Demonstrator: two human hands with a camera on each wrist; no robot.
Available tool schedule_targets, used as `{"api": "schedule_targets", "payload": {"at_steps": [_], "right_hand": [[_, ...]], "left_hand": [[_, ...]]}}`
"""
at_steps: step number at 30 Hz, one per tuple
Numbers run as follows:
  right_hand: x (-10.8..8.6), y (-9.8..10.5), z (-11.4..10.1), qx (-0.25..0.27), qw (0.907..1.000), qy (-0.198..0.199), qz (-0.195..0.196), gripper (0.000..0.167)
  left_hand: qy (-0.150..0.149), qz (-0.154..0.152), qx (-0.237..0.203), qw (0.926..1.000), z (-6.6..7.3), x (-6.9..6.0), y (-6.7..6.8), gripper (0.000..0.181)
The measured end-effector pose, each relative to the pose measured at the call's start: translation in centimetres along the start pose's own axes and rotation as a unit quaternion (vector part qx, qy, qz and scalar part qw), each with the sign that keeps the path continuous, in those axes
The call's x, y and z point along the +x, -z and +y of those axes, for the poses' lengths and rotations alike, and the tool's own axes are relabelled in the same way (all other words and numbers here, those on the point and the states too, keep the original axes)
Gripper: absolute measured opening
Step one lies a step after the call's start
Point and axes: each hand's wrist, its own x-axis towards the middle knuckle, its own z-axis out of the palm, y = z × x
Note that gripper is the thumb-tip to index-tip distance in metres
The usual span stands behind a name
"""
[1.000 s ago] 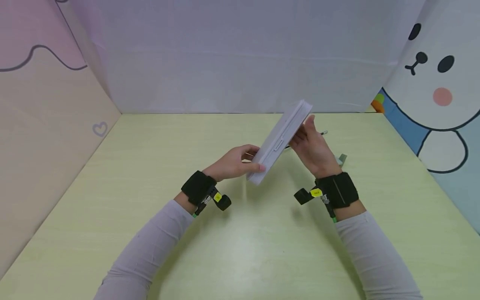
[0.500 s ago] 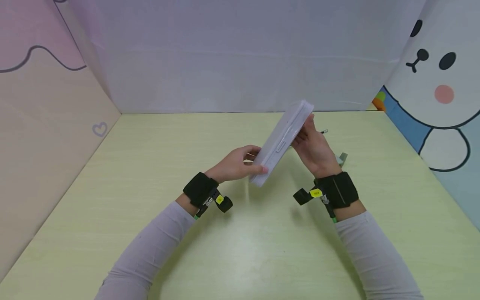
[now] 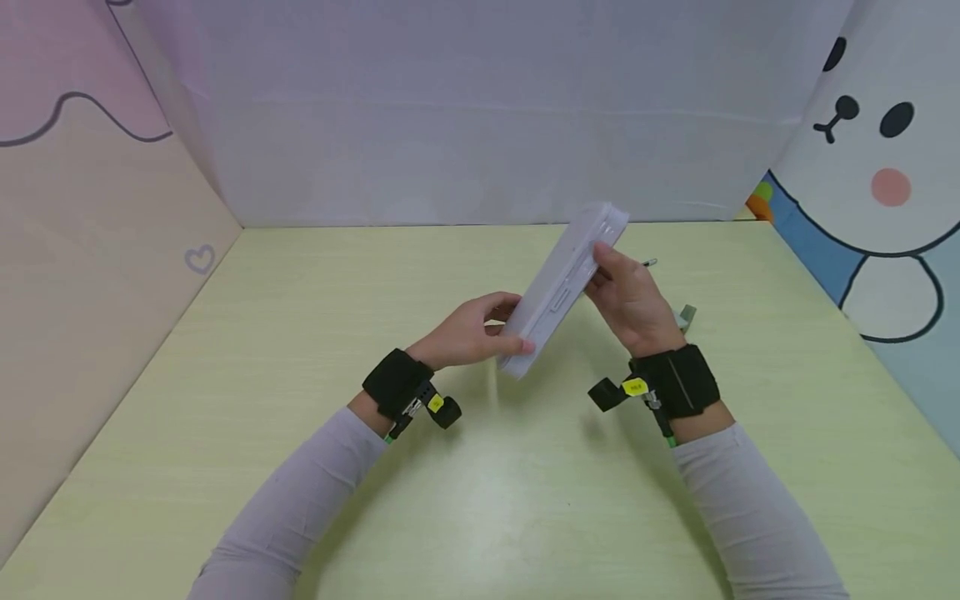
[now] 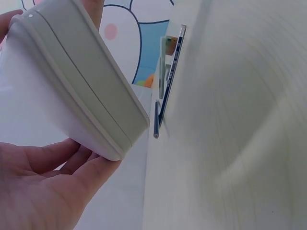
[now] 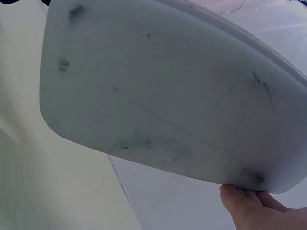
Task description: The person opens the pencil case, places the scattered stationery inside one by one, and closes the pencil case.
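A white case is held tilted above the table, its right end higher, with a latch on the long side facing the person. Its lid looks closed, with a thin seam in the left wrist view. The left hand grips the lower end, thumb on the near side. At the upper end the right hand holds the case, thumb on its near edge. Dark smudges mark the broad face of the case in the right wrist view.
Behind the right hand on the table lie a pen-like item and a grey-green object, partly hidden. In the left wrist view, dark slim sticks lie beside them. A pale wall stands behind.
The case has rolled slightly, showing more of its upper face. The right thumb has come down onto the case's near edge. The left hand still holds the lower end.
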Motion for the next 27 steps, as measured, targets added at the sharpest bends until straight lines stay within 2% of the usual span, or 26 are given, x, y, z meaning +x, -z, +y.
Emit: {"api": "schedule_targets", "payload": {"at_steps": [4, 10, 17, 21, 27], "right_hand": [[0.15, -0.01, -0.08, 0.001, 1.0, 0.002, -0.003, 0.03], [0.17, 0.15, 0.2, -0.019, 0.9998, -0.011, 0.001, 0.03], [0.04, 0.22, 0.5, -0.026, 0.9995, -0.013, 0.014, 0.03], [-0.09, 0.33, 0.51, -0.025, 0.9995, -0.016, 0.008, 0.03], [-0.14, 0.4, 0.43, -0.031, 0.9991, -0.023, 0.017, 0.037]], "left_hand": [[-0.007, -0.001, -0.005, 1.0, -0.01, -0.13, 0.26, 0.061], [0.005, -0.019, -0.015, 0.9997, -0.22, -0.38, 0.37, 0.065], [0.004, -0.033, -0.015, 0.9993, -0.54, -0.46, 0.29, 0.068], [0.0, -0.029, -0.006, 0.9996, -0.69, -0.52, 0.18, 0.066], [-0.01, -0.004, 0.004, 0.9999, -0.45, -0.66, -0.19, 0.064]]}}
